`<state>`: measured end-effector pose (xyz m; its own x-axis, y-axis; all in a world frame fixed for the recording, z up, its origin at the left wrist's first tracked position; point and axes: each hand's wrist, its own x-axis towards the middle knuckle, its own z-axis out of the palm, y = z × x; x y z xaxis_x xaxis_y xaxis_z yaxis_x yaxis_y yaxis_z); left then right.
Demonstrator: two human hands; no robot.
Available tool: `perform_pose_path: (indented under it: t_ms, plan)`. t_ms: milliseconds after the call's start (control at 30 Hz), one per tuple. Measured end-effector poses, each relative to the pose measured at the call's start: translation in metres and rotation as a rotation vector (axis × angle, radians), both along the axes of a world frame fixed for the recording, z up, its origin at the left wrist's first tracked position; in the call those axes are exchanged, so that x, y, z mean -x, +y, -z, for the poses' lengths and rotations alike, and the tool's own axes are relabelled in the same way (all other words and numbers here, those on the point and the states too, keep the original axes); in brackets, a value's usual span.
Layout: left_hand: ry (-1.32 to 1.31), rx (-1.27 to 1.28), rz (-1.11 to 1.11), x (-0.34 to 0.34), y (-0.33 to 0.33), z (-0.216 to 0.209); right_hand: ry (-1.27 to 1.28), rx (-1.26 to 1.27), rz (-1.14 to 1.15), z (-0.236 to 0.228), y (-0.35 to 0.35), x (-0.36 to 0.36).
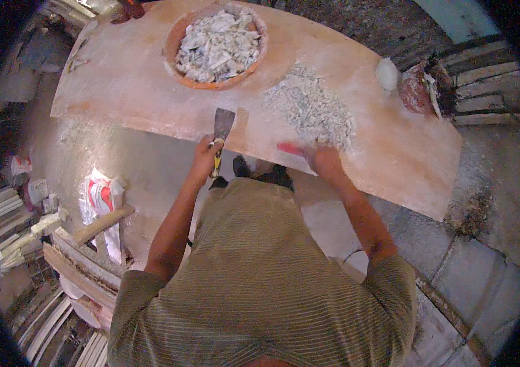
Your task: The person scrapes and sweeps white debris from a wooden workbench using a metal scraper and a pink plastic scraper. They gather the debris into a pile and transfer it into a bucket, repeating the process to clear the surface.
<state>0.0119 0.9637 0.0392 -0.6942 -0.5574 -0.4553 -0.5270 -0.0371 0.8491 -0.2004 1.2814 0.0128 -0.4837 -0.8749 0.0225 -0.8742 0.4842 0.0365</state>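
My left hand (205,156) is closed round the yellow-and-black handle of a scraper (224,124). Its broad dark blade points away from me, over the near edge of the wooden board (131,92). At the near side of a spread pile of whitish chips (315,104), my right hand (326,162) is closed on a tool with a red handle (290,148). The handle sticks out to the left of the fist; the tool's working end is hidden or blurred. Beyond my left hand stands an orange basin (174,58) heaped with pale flakes and scraps.
A white rounded object (387,74) and a reddish-brown bag or lump (416,90) sit at the board's right end. A dark reddish object (128,9) is at its far left. On the floor to the left are a red-and-white sack (99,192) and stacked wood strips (58,324).
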Motion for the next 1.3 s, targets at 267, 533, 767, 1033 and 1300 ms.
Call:
perform_pose_path:
  t_ms: [267,533,767,1033,1300]
  plan:
    - [0.290,0.256,0.322,0.073,0.070,0.011,-0.225,0.450,0.807,-0.036,0.040,0.005]
    - [0.143,0.456,0.633,0.149,0.151,0.008,-0.393,0.589,1.449,0.024,0.102,-0.020]
    - [0.167,0.449,0.469,0.159,0.178,0.032,-0.546,0.697,1.151,0.069,0.038,0.009]
    - [0.274,0.483,0.342,0.170,0.189,0.047,-0.698,0.924,0.884,0.095,0.008,0.033]
    - [0.379,0.206,0.239,0.173,0.192,0.027,-0.880,0.867,0.872,0.078,0.004,0.043]
